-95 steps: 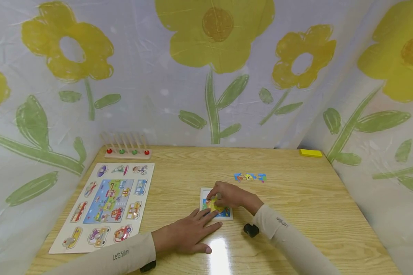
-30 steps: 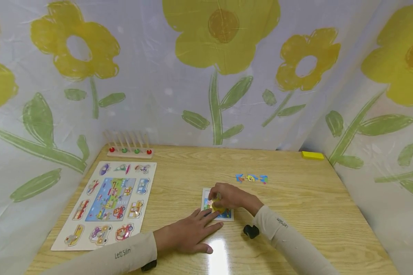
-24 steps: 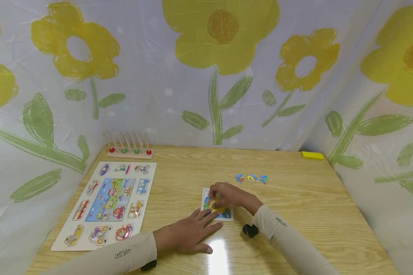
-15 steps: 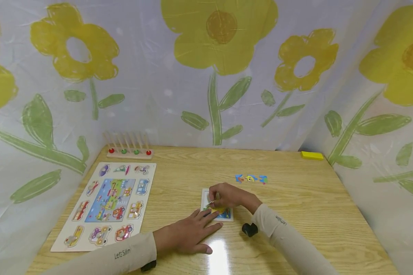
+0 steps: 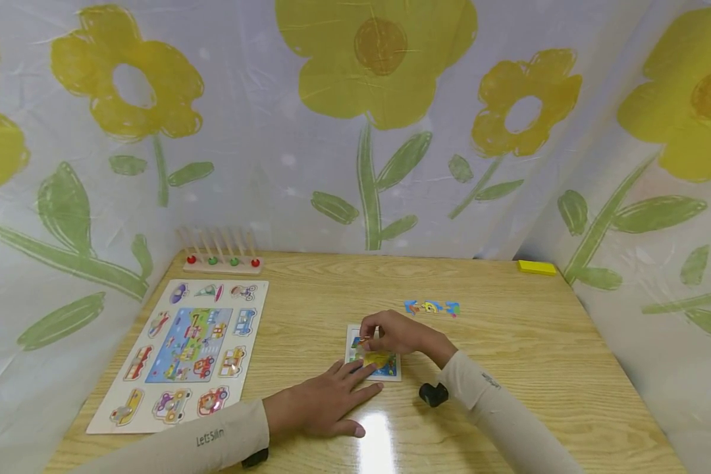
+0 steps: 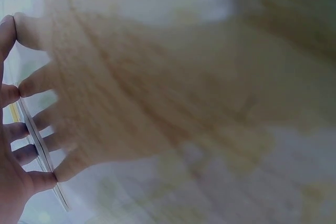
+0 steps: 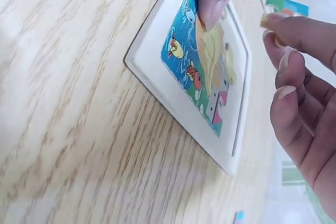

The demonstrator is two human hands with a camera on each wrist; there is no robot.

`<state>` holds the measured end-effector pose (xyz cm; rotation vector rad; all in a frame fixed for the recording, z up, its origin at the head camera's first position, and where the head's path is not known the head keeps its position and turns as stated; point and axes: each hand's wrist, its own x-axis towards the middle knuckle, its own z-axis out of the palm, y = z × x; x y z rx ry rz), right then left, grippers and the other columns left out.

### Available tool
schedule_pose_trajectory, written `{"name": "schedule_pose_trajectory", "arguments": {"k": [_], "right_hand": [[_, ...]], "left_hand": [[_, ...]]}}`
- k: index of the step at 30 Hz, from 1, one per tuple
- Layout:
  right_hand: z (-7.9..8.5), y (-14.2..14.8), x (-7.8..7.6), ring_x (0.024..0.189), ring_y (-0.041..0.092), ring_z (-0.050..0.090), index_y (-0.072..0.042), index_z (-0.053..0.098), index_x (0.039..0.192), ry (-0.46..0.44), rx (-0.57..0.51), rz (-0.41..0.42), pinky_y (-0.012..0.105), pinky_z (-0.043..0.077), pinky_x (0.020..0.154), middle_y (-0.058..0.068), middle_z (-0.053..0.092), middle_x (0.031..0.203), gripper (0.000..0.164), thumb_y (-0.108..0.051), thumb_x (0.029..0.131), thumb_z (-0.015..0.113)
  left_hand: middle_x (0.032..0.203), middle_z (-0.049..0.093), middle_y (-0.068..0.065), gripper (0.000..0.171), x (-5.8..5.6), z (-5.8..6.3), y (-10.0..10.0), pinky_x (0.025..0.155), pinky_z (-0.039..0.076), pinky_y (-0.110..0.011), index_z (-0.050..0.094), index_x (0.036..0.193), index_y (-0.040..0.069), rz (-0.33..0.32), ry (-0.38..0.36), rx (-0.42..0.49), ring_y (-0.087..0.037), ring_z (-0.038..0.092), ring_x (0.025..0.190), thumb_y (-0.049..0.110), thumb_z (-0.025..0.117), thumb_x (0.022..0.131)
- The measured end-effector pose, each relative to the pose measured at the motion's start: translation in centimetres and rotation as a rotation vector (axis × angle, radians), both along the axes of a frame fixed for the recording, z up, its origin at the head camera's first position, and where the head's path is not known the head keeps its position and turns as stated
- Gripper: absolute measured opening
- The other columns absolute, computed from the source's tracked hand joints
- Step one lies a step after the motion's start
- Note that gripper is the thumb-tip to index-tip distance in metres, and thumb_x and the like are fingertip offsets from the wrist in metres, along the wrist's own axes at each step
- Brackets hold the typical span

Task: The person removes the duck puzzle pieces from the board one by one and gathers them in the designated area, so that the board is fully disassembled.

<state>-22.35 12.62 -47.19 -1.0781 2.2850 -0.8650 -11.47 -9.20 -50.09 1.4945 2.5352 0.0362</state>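
My right hand (image 5: 398, 332) pinches a small jigsaw piece (image 5: 365, 339) between thumb and fingertips, just over the top of a white-framed puzzle board (image 5: 394, 377). The piece shows as a thin reddish-orange sliver in the head view. The board's picture, with a yellow figure and small fish (image 7: 175, 48) on blue, is partly covered by both hands. My left hand (image 5: 326, 401) lies spread out, fingers straight, its fingertips on the near left part of the board. Beyond the right hand, several loose jigsaw pieces (image 5: 432, 307) lie in a row on the table.
A large vehicle puzzle board (image 5: 255, 329) lies on the left of the wooden table (image 5: 498, 395). Behind it stands a bead rack (image 5: 222, 267) with upright pegs and red and green beads. A yellow block (image 5: 536, 267) sits at the back right. A flower-printed curtain (image 5: 261, 164) surrounds the table.
The right hand has risen slightly, and the piece in its fingers has turned and tilted at the board's top. The left hand stays in place. The loose row is unchanged.
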Motion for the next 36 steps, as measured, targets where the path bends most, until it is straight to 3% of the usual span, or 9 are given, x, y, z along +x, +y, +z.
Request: {"name": "schedule_pose_trajectory", "arguments": {"k": [8,14,19,28,36], "right_hand": [[0.0,0.7,0.2,0.08,0.011,0.058,-0.012,0.074,0.099,-0.019,-0.03,-0.012,0.023,0.05,0.072,-0.004,0.07,0.096,0.011,-0.019,0.099,0.066],[0.0,1.5,0.6,0.081,0.01,0.056,-0.012,0.07,0.101,0.008,-0.02,-0.055,0.024,0.048,0.071,-0.003,0.068,0.098,0.01,-0.018,0.101,0.063],[-0.2,2.4,1.0,0.08,0.009,0.059,-0.015,0.07,0.109,-0.024,0.013,-0.085,0.025,0.05,0.074,-0.002,0.069,0.105,0.012,-0.018,0.101,0.062],[-0.6,4.3,1.5,0.079,0.008,0.059,-0.009,0.065,0.125,0.012,0.002,-0.119,0.025,0.051,0.072,0.001,0.068,0.104,0.026,-0.019,0.101,0.062],[-1.2,5.4,1.9,0.072,0.007,0.059,-0.009,0.065,0.12,0.004,-0.059,-0.127,0.025,0.052,0.066,0.002,0.067,0.097,0.021,-0.017,0.101,0.061]], "left_hand": [[0.165,0.025,-0.015,0.073,0.1,-0.1,-0.1,0.113,0.037,-0.056,0.028,0.16,0.019,-0.008,0.024,0.011,-0.037,0.029,0.151,0.062,0.034,0.103],[0.165,0.027,-0.015,0.072,0.2,0.1,-0.1,0.114,0.037,-0.055,0.03,0.16,0.018,-0.018,0.055,0.02,-0.037,0.032,0.149,0.061,0.036,0.103],[0.164,0.027,-0.015,0.071,0.2,0.1,0.0,0.113,0.037,-0.055,0.031,0.159,0.017,-0.025,0.064,0.025,-0.037,0.032,0.149,0.06,0.037,0.103],[0.166,0.025,-0.014,0.072,0.2,0.0,0.0,0.115,0.036,-0.055,0.028,0.16,0.018,-0.011,0.045,0.016,-0.036,0.029,0.15,0.062,0.034,0.103],[0.166,0.023,-0.014,0.072,0.0,-0.1,0.0,0.115,0.035,-0.056,0.027,0.161,0.019,-0.006,0.023,0.019,-0.036,0.029,0.151,0.062,0.034,0.103]]}}
